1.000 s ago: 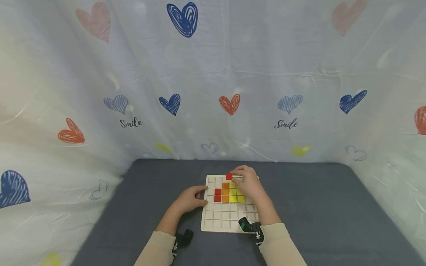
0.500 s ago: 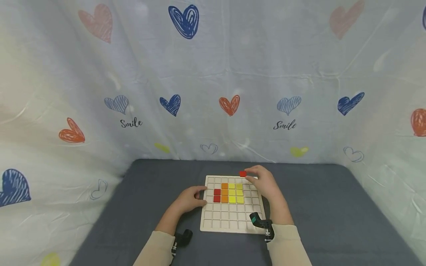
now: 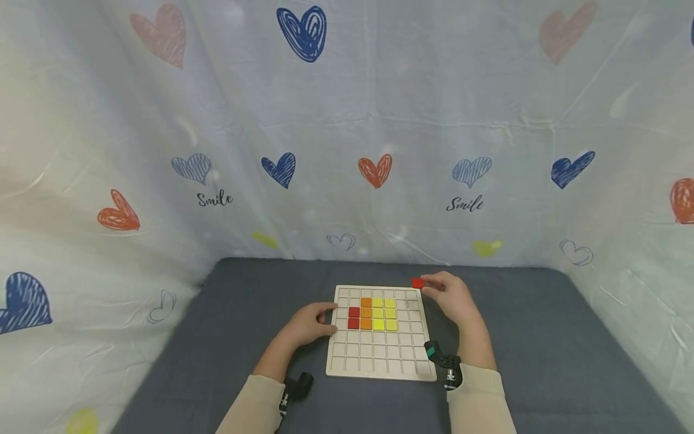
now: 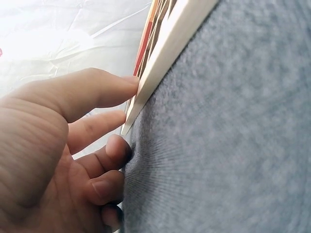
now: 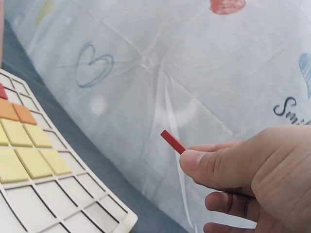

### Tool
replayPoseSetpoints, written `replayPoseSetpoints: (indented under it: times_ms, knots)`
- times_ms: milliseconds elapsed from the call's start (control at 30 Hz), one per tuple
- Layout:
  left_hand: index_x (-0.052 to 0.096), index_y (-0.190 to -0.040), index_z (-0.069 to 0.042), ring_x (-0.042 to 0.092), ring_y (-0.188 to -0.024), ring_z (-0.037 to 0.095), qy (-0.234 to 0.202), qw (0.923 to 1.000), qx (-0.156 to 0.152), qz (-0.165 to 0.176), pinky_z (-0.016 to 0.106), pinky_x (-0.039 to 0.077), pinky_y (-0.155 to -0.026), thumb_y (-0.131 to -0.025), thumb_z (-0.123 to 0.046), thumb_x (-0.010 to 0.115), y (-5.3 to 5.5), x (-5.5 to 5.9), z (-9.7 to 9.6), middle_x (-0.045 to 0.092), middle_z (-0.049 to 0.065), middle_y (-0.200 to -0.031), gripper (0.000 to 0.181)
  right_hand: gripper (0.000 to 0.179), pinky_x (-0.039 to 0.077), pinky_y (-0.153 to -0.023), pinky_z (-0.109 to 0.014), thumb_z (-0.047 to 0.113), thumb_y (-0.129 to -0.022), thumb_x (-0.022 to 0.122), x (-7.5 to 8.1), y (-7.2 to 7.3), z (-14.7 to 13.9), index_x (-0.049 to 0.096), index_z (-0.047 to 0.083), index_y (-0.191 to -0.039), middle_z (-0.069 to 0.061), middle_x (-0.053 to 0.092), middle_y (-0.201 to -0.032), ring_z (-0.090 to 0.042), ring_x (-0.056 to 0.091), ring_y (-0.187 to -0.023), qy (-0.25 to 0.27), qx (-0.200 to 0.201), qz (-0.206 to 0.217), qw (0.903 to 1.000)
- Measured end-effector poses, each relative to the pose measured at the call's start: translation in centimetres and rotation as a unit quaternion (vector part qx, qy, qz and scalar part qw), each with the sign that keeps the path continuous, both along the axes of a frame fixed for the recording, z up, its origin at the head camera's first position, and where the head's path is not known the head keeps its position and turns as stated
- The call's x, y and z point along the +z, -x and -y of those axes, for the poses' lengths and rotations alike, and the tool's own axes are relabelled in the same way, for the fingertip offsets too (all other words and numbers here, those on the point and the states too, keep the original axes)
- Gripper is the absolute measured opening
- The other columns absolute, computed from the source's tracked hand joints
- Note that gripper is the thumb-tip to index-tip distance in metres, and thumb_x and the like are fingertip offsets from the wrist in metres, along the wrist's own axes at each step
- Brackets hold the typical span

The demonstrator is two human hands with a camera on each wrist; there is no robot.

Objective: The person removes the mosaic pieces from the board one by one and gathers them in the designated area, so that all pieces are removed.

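My right hand [image 3: 452, 295] pinches a thin red square tile [image 3: 417, 283] between thumb and finger, just past the far right corner of the board. In the right wrist view the red tile [image 5: 172, 141] shows edge-on, held away from the board. The wooden grid board [image 3: 379, 349] lies on the table with red tiles [image 3: 353, 318], orange tiles [image 3: 366, 313] and yellow tiles [image 3: 385, 314] set in its squares. My left hand [image 3: 308, 325] rests at the board's left edge; in the left wrist view the thumb and a fingertip touch the side of the board [image 4: 163, 56].
A dark grey cloth [image 3: 260, 289] covers the table. Behind and around it hangs a pale curtain [image 3: 412, 90] printed with hearts. A small black wrist camera [image 3: 299, 386] sits on the left wrist, another black camera [image 3: 441, 355] on the right.
My right hand has moved right with the red tile, from above the board's far middle to past its far right corner, uncovering the yellow tiles. The left hand stays at the board's edge.
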State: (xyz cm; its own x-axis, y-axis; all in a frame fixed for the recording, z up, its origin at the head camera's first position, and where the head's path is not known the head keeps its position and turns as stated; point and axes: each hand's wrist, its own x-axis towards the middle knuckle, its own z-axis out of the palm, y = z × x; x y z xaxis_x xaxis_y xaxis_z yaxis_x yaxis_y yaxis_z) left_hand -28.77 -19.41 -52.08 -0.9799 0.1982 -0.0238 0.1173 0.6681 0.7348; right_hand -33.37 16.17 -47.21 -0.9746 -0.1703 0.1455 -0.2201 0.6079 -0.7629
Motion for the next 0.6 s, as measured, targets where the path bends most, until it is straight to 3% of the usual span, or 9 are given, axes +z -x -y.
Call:
replayPoseSetpoints:
  times_ms: [400,600]
  knots:
    - [0.066,-0.137,-0.008,0.044,-0.063,0.015,0.001,1.0,0.002,0.001,0.032,0.037,-0.056,-0.086,-0.018,0.083,0.1,-0.2,0.1,0.05,0.002,-0.076,0.055,0.033,0.049,-0.09,-0.055,0.009,-0.098,0.069,-2.1,0.2,-2.4,0.069,-0.002,-0.129,-0.025,0.063,-0.123,-0.042,0.06,-0.112,-0.037,-0.055,0.052,0.9964]
    - [0.065,-0.138,-0.008,0.044,-0.063,0.015,0.005,1.0,0.003,0.001,0.032,0.036,-0.057,-0.086,-0.018,0.082,0.0,0.1,0.0,0.05,0.002,-0.077,0.056,0.034,0.048,-0.094,-0.057,0.007,-0.095,0.072,-3.1,0.5,-2.8,0.07,-0.003,-0.127,-0.025,0.066,-0.12,-0.04,0.062,-0.111,-0.057,-0.063,0.076,0.9935]
